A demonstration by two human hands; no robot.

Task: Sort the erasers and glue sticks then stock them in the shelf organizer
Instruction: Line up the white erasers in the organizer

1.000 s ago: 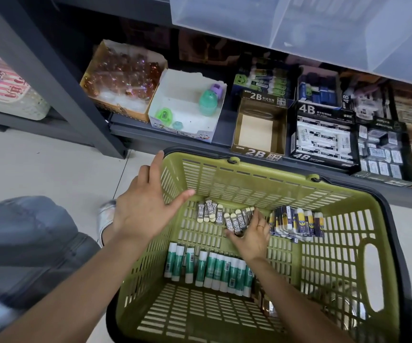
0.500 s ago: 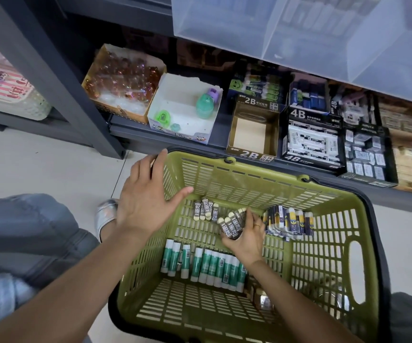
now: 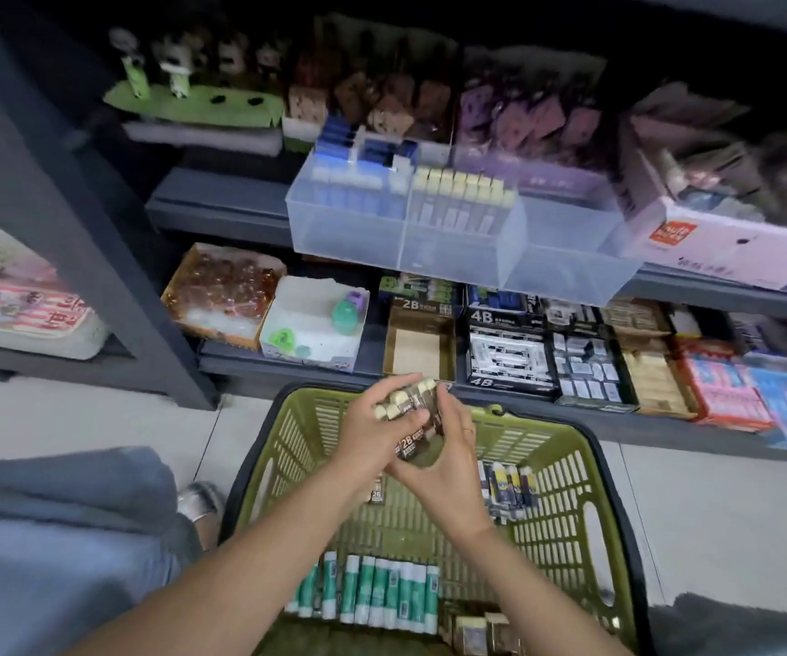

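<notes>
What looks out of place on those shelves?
The clear organizer overhangs the front edge of its shelf. Below it, the 2B box is empty, while both hands hold 2B erasers above the basket.

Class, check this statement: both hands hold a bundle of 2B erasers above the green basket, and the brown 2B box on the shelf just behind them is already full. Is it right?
Not quite. The head view shows the brown 2B box empty, its bare floor visible. The rest stands: the left hand and right hand together hold the 2B erasers above the green basket.
</notes>
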